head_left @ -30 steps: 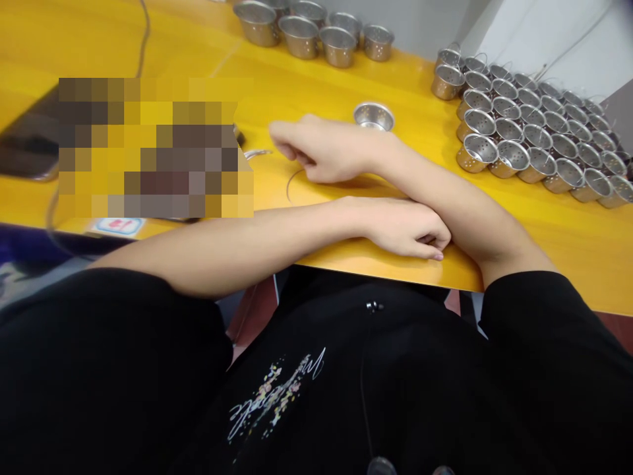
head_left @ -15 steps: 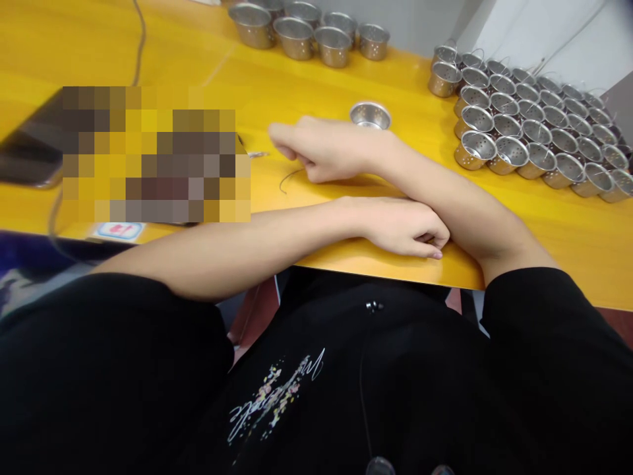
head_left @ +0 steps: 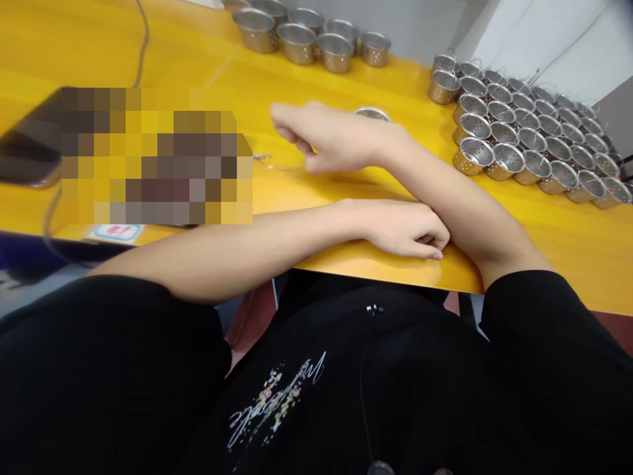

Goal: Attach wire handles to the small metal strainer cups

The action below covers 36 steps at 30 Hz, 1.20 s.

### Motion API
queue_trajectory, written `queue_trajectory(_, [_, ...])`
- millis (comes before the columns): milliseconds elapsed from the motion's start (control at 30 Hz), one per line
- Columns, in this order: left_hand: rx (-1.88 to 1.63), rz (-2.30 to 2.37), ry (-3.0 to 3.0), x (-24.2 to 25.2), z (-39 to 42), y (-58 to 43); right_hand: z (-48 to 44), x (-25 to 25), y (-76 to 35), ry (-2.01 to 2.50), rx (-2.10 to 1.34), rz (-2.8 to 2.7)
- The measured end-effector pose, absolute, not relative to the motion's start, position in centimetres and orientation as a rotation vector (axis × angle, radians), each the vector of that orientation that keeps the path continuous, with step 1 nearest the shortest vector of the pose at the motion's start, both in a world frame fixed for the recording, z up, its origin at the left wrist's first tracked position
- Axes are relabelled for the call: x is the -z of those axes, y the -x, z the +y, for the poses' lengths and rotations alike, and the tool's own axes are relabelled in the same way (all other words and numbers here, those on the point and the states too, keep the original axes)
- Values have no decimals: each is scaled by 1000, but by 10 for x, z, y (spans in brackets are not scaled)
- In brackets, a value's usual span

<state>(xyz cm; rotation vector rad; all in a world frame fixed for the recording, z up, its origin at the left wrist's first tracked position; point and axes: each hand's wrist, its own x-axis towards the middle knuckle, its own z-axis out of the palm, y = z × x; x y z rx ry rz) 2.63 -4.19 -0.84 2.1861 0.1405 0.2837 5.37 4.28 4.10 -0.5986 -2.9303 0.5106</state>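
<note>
My left hand [head_left: 405, 227] rests at the front edge of the yellow table, its fingers loosely curled in and nothing visible in them. It lies against the inner side of my right forearm. My right hand [head_left: 336, 138] reaches left above the table, farther from me, its fingers bent and closed. A thin wire [head_left: 284, 167] runs up to the underside of this hand; the grip itself is hidden. Behind my right wrist, a small metal cup [head_left: 373, 114] shows only its far rim.
Several perforated metal cups with wire handles [head_left: 531, 140] stand in rows at the right. More metal cups [head_left: 297, 45] are grouped at the far edge. A dark flat device [head_left: 32, 142] lies at left beside a blurred-out patch. A cable [head_left: 143, 39] crosses the table [head_left: 198, 39].
My right hand has risen slightly away from me and now covers more of the small cup. The thin wire looks straighter. My left hand stays in place.
</note>
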Motion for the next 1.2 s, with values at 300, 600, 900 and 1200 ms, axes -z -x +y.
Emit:
queue_trajectory(300, [-612,254,-2019,9,-30,-30,45,-116,-130,605,-392,-2620])
queue_trajectory(600, [-1048,776,-1437,16,-14,-40,3,-75,-235,1172,-827,-1959])
queue_trajectory(900, [-1076,732,-1325,16,-15,-42,-34,-34,-238,1054,-1024,-1747])
queue_trajectory(1200, [-1113,832,-1241,24,-6,-51,-20,19,-227,1017,-1072,-1637])
